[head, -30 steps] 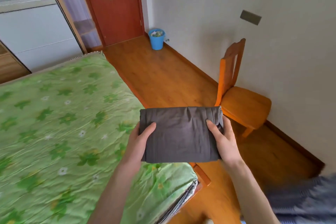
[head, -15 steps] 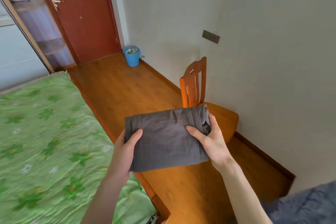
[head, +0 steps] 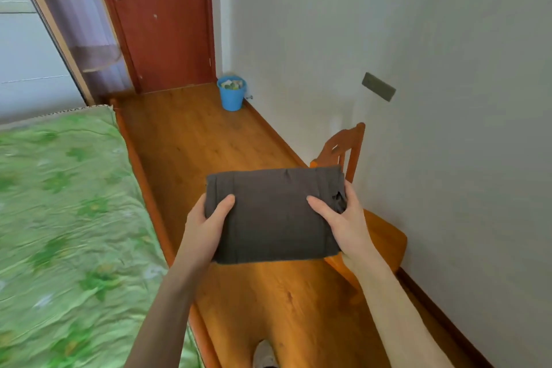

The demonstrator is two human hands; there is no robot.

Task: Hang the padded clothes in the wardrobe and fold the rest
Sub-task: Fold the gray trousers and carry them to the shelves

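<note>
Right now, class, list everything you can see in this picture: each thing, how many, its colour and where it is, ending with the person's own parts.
folded garment: one, dark grey, held in the air over the floor between both hands
bed cover: one, green with a flower print, on the left
bed frame: one, orange wood, along the cover's right edge
chair: one, orange wood, against the right wall
bucket: one, blue, holding scraps, in the far corner
door: one, dark red, shut, far end
wall plate: one, dark, on the right wall
floor: orange-brown wood
shoe: one, pale, bottom edge
left hand: grips the garment's left edge
right hand: grips its right edge
</note>
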